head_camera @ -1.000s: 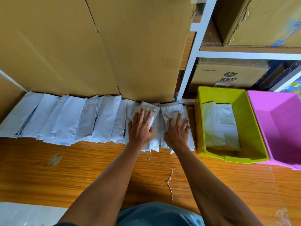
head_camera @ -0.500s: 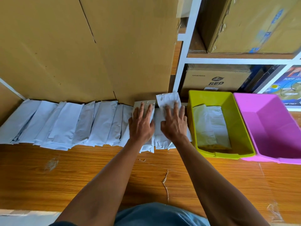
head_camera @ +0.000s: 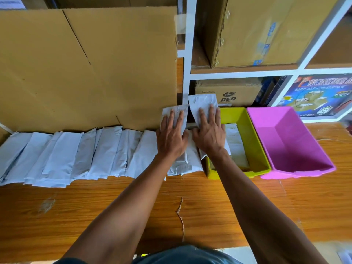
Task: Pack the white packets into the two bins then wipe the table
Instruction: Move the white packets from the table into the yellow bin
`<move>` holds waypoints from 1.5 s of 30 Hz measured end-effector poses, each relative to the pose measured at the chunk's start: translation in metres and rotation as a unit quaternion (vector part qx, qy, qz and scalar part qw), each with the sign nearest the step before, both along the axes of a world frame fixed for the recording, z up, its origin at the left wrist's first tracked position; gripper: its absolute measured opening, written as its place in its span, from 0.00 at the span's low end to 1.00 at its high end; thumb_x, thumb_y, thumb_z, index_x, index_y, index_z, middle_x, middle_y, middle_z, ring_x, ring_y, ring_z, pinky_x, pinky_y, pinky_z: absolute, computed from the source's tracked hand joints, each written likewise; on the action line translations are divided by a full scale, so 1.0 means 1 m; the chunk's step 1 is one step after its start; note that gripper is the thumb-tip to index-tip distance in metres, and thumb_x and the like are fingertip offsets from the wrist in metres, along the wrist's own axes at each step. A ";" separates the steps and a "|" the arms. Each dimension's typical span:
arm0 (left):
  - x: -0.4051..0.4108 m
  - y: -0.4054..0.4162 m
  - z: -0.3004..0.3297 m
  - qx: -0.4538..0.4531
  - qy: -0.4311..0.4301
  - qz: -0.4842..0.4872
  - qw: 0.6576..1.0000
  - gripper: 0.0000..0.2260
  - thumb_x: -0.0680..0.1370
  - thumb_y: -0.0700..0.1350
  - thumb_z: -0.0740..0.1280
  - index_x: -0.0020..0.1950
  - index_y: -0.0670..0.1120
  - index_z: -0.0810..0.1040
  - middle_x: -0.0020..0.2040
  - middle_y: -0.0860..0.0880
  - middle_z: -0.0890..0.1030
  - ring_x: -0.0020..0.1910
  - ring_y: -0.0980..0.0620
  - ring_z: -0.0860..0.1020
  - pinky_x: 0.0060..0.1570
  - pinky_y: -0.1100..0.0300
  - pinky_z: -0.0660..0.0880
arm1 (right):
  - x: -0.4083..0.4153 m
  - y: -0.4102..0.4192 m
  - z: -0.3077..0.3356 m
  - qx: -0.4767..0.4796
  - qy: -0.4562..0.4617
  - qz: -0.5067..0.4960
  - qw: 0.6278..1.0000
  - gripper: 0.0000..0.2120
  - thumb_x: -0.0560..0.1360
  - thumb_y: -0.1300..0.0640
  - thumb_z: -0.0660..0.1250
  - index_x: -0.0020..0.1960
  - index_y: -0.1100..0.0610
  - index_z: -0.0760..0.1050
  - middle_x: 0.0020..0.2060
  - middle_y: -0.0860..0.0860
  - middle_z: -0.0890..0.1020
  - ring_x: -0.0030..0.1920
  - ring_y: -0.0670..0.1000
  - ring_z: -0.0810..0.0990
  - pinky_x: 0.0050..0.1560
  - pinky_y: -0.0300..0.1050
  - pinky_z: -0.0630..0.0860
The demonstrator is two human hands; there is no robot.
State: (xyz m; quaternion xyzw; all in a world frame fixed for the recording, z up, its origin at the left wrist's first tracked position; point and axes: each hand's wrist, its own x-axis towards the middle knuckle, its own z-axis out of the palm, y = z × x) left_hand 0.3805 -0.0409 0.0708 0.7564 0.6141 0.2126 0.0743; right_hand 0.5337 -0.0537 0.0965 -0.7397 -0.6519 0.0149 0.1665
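A row of white packets point(head_camera: 62, 155) lies overlapping along the far edge of the wooden table point(head_camera: 95, 212), starting at the far left and running right to the hands. They lean their far ends against the foot of a large cardboard sheet point(head_camera: 91, 63) that stands upright behind them.

At the right end of the row, the left hand point(head_camera: 171, 136) lies palm down on a raised packet point(head_camera: 176, 113), whose far end stands up against the cardboard. Its fingers are straight and a little spread across the packet's face; whether the thumb curls under the edge cannot be told. Just to its right, the right hand point(head_camera: 208, 133) lies the same way on a second packet point(head_camera: 202, 102), which is lifted and tilted, its far end higher than the first and over the near-left corner of the green bin point(head_camera: 259, 149). Its fingers are straight and slightly apart on the paper; the thumb side is hidden. More packets lie flat beneath both hands.

The green bin sits on the table just right of the hands and holds packets point(head_camera: 236, 147) on its floor. Touching its right side is the pink bin point(head_camera: 289, 141). Behind the bins stands a white shelf point(head_camera: 187, 54) with cardboard boxes point(head_camera: 255, 29) on it.
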 end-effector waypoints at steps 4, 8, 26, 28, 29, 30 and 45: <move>0.042 -0.003 0.004 0.021 -0.010 -0.014 1.000 0.32 0.82 0.59 0.56 0.86 0.59 0.53 0.87 0.49 0.54 0.84 0.41 0.55 0.76 0.38 0.64 | 0.046 -0.008 -0.001 -0.013 -0.003 -0.036 0.999 0.36 0.79 0.46 0.61 0.84 0.51 0.55 0.85 0.57 0.49 0.85 0.62 0.45 0.72 0.65 0.65; 0.087 -0.002 0.003 0.015 -0.007 -0.034 0.999 0.32 0.83 0.59 0.58 0.86 0.60 0.52 0.87 0.49 0.53 0.85 0.41 0.54 0.77 0.37 0.62 | 0.090 -0.014 -0.009 -0.044 -0.007 -0.058 0.997 0.37 0.79 0.45 0.62 0.85 0.50 0.54 0.85 0.57 0.48 0.85 0.62 0.45 0.73 0.64 0.65; 0.199 0.016 -0.013 -0.071 0.040 0.018 0.996 0.31 0.85 0.60 0.56 0.87 0.57 0.51 0.87 0.47 0.53 0.85 0.40 0.50 0.79 0.36 0.59 | 0.160 0.007 -0.061 -0.179 -0.031 0.019 0.983 0.45 0.82 0.51 0.67 0.86 0.50 0.39 0.84 0.58 0.36 0.83 0.64 0.34 0.83 0.60 0.52; 0.200 0.020 -0.017 -0.075 0.043 0.025 0.996 0.31 0.85 0.60 0.56 0.87 0.57 0.51 0.87 0.47 0.53 0.85 0.40 0.50 0.79 0.36 0.60 | 0.159 0.007 -0.068 -0.194 -0.052 0.030 0.979 0.50 0.80 0.54 0.72 0.86 0.53 0.38 0.84 0.60 0.36 0.83 0.65 0.34 0.83 0.61 0.48; 0.201 0.022 -0.018 -0.077 0.044 0.026 0.996 0.31 0.85 0.59 0.56 0.87 0.57 0.51 0.87 0.47 0.53 0.85 0.39 0.50 0.79 0.35 0.60 | 0.159 0.008 -0.075 -0.200 -0.065 0.036 0.977 0.49 0.80 0.55 0.70 0.86 0.55 0.38 0.84 0.62 0.37 0.83 0.65 0.34 0.84 0.61 0.44; 0.201 0.023 -0.019 -0.079 0.044 0.025 0.996 0.30 0.85 0.59 0.56 0.87 0.57 0.51 0.87 0.47 0.53 0.85 0.39 0.50 0.79 0.35 0.59 | 0.158 0.008 -0.083 -0.211 -0.077 0.041 0.974 0.47 0.81 0.56 0.68 0.86 0.56 0.38 0.83 0.63 0.37 0.83 0.66 0.33 0.83 0.62 0.41; 0.215 0.023 -0.049 -0.139 0.061 0.025 0.988 0.31 0.87 0.62 0.52 0.87 0.56 0.47 0.87 0.47 0.51 0.85 0.38 0.49 0.80 0.37 0.54 | 0.185 0.023 -0.103 -0.180 0.183 0.052 0.965 0.34 0.87 0.60 0.61 0.85 0.63 0.45 0.84 0.64 0.47 0.83 0.66 0.53 0.82 0.55 0.56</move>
